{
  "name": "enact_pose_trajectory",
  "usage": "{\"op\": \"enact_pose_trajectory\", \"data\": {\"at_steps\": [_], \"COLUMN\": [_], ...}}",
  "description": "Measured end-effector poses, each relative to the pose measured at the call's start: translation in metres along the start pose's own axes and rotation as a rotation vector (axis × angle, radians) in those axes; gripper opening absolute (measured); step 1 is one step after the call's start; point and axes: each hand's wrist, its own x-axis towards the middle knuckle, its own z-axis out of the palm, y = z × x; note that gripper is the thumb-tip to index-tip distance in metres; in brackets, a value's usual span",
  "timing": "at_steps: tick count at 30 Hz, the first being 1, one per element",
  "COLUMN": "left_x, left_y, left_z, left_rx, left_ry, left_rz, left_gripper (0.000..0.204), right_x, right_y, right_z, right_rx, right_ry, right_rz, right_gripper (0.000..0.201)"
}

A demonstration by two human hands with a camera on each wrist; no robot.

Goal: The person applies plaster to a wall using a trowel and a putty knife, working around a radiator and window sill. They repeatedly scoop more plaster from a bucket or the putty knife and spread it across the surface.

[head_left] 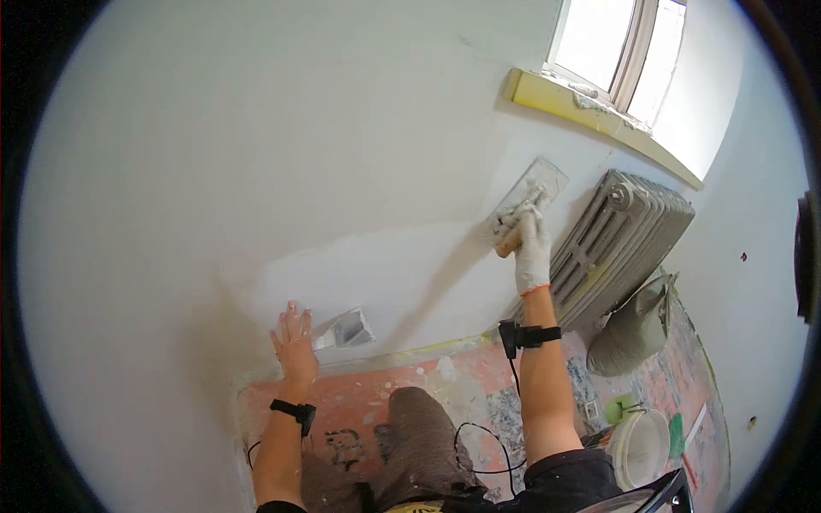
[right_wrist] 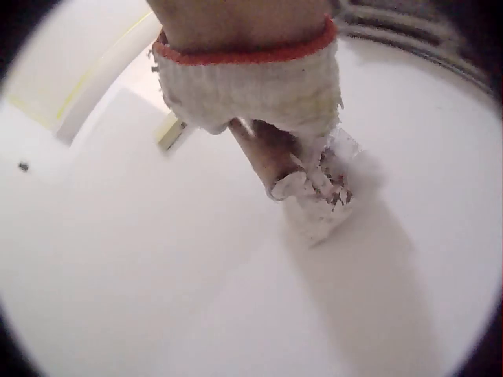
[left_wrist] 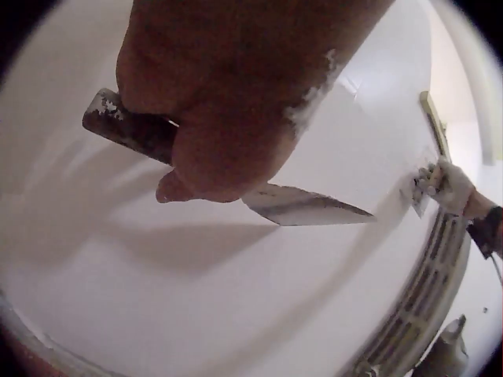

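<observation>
My gloved right hand point(head_left: 534, 248) grips the wooden handle point(right_wrist: 263, 157) of a plastering trowel point(head_left: 550, 177). Its flat blade lies against the white wall between the window sill and the radiator, with clumps of wet plaster on its back. Lower left, my bare left hand point(head_left: 296, 349) is at the wall, fingers spread in the head view. It holds a putty knife point(head_left: 351, 328) by the thumb side; the dark handle point(left_wrist: 130, 129) sticks out past the hand in the left wrist view, and the blade point(left_wrist: 306, 207) points right. White smears mark the left wrist.
A grey radiator point(head_left: 620, 244) stands right of the trowel, under a yellow-edged sill point(head_left: 590, 115). Below it are a filled sack point(head_left: 629, 333) and a white bucket point(head_left: 643, 449). The floor point(head_left: 342, 398) is splattered. A black cable point(head_left: 487, 470) loops near my knees.
</observation>
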Motion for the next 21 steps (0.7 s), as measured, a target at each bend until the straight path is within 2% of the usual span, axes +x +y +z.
{"op": "enact_pose_trajectory", "data": {"at_steps": [2, 3, 4, 6, 8, 10, 11, 12, 13, 14, 16, 18, 19, 21], "left_x": [0.0, 0.0, -0.001, 0.001, 0.002, 0.005, 0.007, 0.008, 0.005, 0.003, -0.009, -0.029, -0.041, -0.071], "left_y": [-0.001, -0.002, -0.004, -0.008, -0.013, -0.02, -0.023, -0.025, -0.024, -0.021, -0.027, -0.038, -0.05, -0.082], "left_z": [-0.002, -0.001, 0.001, 0.004, 0.009, 0.027, 0.036, 0.04, 0.034, 0.027, 0.022, 0.02, 0.016, 0.007], "left_rx": [-0.031, -0.04, -0.051, -0.06, -0.075, -0.099, -0.075, -0.049, -0.051, -0.088, -0.136, -0.201, -0.202, -0.461], "left_ry": [-0.007, 0.007, 0.02, 0.024, 0.035, 0.135, 0.165, 0.197, 0.2, 0.17, 0.136, 0.028, 0.027, -0.246], "left_rz": [-0.012, 0.001, 0.012, 0.021, 0.001, 0.09, 0.103, 0.112, 0.059, 0.079, 0.086, 0.057, 0.043, -0.127], "left_gripper": [0.084, 0.085, 0.085, 0.082, 0.078, 0.067, 0.063, 0.058, 0.058, 0.058, 0.058, 0.056, 0.056, 0.05], "right_x": [0.014, 0.021, 0.026, 0.031, 0.026, 0.004, -0.006, -0.019, -0.036, -0.052, -0.074, -0.101, -0.121, -0.157], "right_y": [0.005, 0.007, 0.007, 0.002, -0.013, -0.038, -0.039, -0.044, -0.051, -0.053, -0.039, -0.026, -0.026, -0.024], "right_z": [-0.022, -0.013, -0.005, 0.016, 0.055, 0.115, 0.148, 0.186, 0.224, 0.258, 0.319, 0.379, 0.406, 0.449], "right_rx": [0.442, 0.43, 0.425, 0.522, 0.549, 0.125, 0.083, 0.091, 0.069, 0.042, -0.071, -0.311, -0.36, -0.467], "right_ry": [-0.136, 0.017, 0.011, -0.167, -0.264, -0.385, -0.476, -0.532, -0.53, -0.518, -0.663, -0.712, -0.73, -0.797], "right_rz": [0.257, 0.333, 0.339, 0.294, 0.306, 0.218, 0.075, 0.088, 0.133, 0.176, 0.134, -0.084, -0.153, -0.243], "right_gripper": [0.039, 0.046, 0.046, 0.046, 0.048, 0.048, 0.046, 0.046, 0.044, 0.043, 0.043, 0.047, 0.047, 0.05]}}
